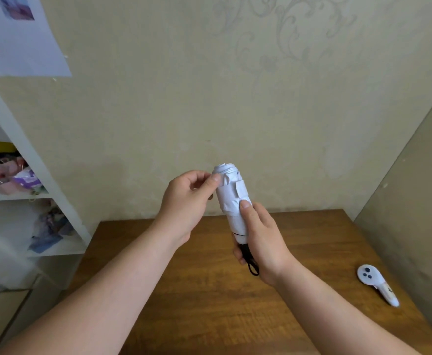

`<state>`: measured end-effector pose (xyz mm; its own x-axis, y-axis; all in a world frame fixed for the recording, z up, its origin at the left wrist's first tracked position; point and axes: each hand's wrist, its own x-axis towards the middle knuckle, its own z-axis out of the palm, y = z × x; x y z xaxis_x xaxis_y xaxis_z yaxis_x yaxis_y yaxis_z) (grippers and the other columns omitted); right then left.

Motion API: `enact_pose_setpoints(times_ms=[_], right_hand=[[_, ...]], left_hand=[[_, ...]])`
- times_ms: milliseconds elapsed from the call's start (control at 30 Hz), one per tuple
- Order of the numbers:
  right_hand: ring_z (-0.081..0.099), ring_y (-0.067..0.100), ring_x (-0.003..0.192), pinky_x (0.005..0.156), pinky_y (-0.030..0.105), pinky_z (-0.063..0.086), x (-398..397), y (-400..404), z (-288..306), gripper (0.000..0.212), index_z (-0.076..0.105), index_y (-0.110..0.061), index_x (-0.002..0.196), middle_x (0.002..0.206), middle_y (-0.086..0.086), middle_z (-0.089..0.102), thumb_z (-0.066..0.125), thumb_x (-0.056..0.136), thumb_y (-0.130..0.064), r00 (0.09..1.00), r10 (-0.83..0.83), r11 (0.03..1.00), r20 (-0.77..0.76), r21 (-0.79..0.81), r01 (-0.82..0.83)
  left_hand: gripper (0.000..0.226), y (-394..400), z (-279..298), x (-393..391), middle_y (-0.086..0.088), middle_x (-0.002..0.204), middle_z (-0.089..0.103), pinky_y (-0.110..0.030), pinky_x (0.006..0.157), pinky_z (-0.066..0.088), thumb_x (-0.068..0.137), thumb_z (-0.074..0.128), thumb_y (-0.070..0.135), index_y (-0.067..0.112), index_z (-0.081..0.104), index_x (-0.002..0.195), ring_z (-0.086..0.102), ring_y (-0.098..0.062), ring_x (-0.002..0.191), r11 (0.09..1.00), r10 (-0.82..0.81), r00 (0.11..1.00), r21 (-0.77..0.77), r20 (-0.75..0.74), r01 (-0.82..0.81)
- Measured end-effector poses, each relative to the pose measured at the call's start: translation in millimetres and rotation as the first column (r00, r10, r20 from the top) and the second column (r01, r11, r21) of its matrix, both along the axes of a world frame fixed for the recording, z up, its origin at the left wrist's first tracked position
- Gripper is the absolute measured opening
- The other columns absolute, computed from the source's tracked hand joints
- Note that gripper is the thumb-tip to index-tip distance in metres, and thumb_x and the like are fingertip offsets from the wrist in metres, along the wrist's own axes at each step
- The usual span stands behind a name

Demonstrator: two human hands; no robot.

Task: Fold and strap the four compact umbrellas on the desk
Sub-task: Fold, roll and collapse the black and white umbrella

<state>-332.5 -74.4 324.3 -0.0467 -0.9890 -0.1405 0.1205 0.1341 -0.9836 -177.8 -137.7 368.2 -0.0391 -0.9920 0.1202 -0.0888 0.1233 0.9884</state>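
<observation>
Right hand (263, 242) grips the rolled white umbrella (231, 203) upright above the desk (209, 290), left hand (186, 201) pinching its upper fabric; strap should wrap tight, pleats kept flat.

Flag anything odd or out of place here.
A white controller lies alone on the desk, unrelated to umbrellas. Only one umbrella shows, rolled and gripped by both hands.

White controller (377, 284) on wooden desk (209, 303), cluttered white shelf (30, 160) left, perhaps printed photos (17, 34) on wall
</observation>
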Motion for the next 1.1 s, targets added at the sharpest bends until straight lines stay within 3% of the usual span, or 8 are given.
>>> enact_pose_setpoints(times_ms=[233,400,467,567,767,933,1033,1100], right_hand=[[0.038,0.022,0.045,0.046,0.029,0.027,-10.5,6.6,-4.2,0.040,0.052,-0.016,0.104,0.064,0.009,0.044,0.041,0.106,-0.055,0.984,0.119,0.980,0.130,0.145,-0.138],[0.037,0.023,0.047,0.052,0.035,0.017,-30.4,22.5,-22.3,0.052,0.057,-0.019,0.097,0.065,0.007,0.045,0.044,0.097,-0.069,0.974,0.057,0.964,0.219,0.242,-0.111],[0.038,0.023,0.048,0.057,0.042,0.011,-45.3,36.9,-37.9,0.057,0.060,-0.021,0.093,0.065,0.008,0.045,0.047,0.090,-0.076,0.975,0.030,0.955,0.222,0.283,-0.094],[0.039,0.020,0.047,0.045,0.029,0.025,-75.4,64.9,-59.5,0.054,0.065,-0.021,0.105,0.066,0.007,0.046,0.046,0.096,-0.071,0.949,-0.051,0.945,0.313,0.322,-0.055],[0.050,0.019,0.043,0.040,0.024,0.033,-162.2,140.0,-103.8,0.062,0.063,-0.015,0.111,0.075,0.011,0.053,0.057,0.091,-0.073,0.862,-0.062,0.900,0.503,0.402,-0.170],[0.058,0.020,0.049,0.038,0.020,0.046,-232.7,230.7,-153.5,0.062,0.063,-0.021,0.138,0.094,0.017,0.057,0.076,0.086,-0.051,0.584,-0.298,0.904,0.755,0.419,-0.082],[0.061,0.025,0.060,0.043,0.023,0.053,-261.8,277.3,-182.8,0.055,0.071,-0.023,0.129,0.099,0.022,0.063,0.088,0.079,-0.035,0.511,-0.553,0.805,0.658,0.581,0.122],[0.067,0.029,0.071,0.059,0.027,0.062,-278.2,302.9,-209.1,0.033,0.072,-0.021,0.126,0.108,0.020,0.067,0.073,0.094,-0.024,0.501,-0.705,0.680,0.502,0.680,0.275]], left_hand=[[0.020,1.8,-2.9,-6.3,0.001,0.088,0.072,-0.052,0.105,0.053,0.105,0.062,0.019,0.017,0.070,0.086,0.065,-0.015,0.088,0.984,-0.125,0.987,0.116,-0.101,0.136],[0.027,0.6,-17.0,-31.5,-0.002,0.112,0.069,-0.048,0.102,0.049,0.100,0.064,0.044,0.023,0.060,0.119,0.066,-0.016,0.104,0.966,-0.249,0.957,0.035,-0.151,0.256],[0.041,1.5,-23.9,-52.2,-0.002,0.122,0.067,-0.046,0.100,0.047,0.094,0.059,0.059,0.040,0.058,0.131,0.064,-0.022,0.113,0.899,-0.407,0.895,0.093,-0.181,0.427],[0.048,10.8,-39.4,-93.7,-0.006,0.128,0.070,-0.042,0.097,0.050,0.089,0.059,0.062,0.046,0.060,0.134,0.067,-0.025,0.113,0.753,-0.604,0.771,0.171,-0.205,0.635],[0.023,41.5,-73.1,-181.2,0.004,0.103,0.071,-0.030,0.077,0.056,0.099,0.068,0.025,0.037,0.074,0.118,0.069,-0.016,0.096,0.512,-0.846,0.532,0.327,0.033,0.794],[0.008,87.4,-132.6,-256.8,0.011,0.095,0.071,-0.022,0.063,0.049,0.091,0.078,0.034,0.027,0.076,0.093,0.062,-0.010,0.084,0.331,-0.944,0.271,0.504,0.191,0.798],[0.011,124.2,-186.1,-301.7,0.002,0.085,0.064,-0.024,0.052,0.042,0.093,0.077,0.034,0.028,0.073,0.086,0.051,-0.016,0.071,0.367,-0.928,0.326,0.586,0.180,0.723],[0.013,150.2,-226.4,-330.3,0.000,0.083,0.060,-0.025,0.052,0.039,0.093,0.077,0.037,0.029,0.071,0.084,0.047,-0.020,0.065,0.404,-0.902,0.402,0.641,0.158,0.653]])
